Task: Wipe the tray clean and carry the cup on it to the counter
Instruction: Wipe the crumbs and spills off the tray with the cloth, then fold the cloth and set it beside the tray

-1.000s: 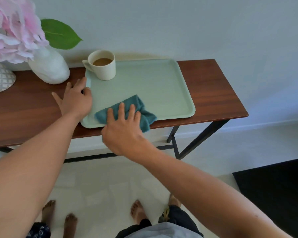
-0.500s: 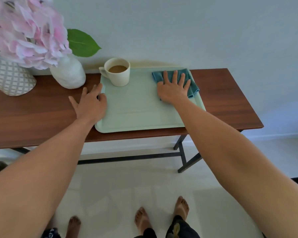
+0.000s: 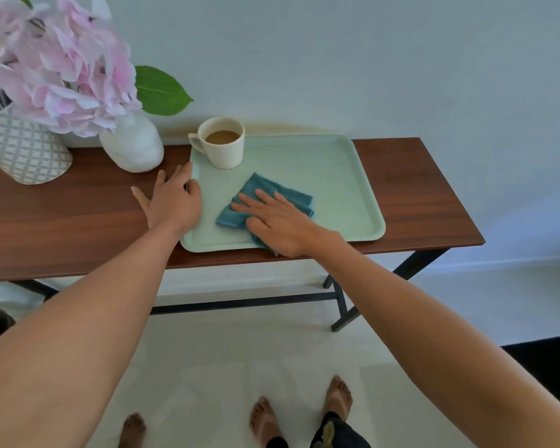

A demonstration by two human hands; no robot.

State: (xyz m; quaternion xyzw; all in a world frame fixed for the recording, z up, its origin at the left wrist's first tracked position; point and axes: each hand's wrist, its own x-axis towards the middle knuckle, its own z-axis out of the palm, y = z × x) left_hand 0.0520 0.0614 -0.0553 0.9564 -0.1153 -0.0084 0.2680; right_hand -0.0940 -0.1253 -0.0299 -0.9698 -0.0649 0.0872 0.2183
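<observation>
Head view: right hand (image 3: 280, 226) slid cloth (image 3: 265, 197) back toward tray's (image 3: 337, 176) near-left.

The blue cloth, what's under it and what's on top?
The right hand lies flat on the blue cloth. Under it is the green tray; the patch it covers is hidden.

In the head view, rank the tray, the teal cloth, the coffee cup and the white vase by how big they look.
1. Green tray, clearly largest.
2. Teal cloth, partly hidden under the right hand, and white vase, partly hidden by flowers: too close to rank.
3. Coffee cup, smallest.
</observation>
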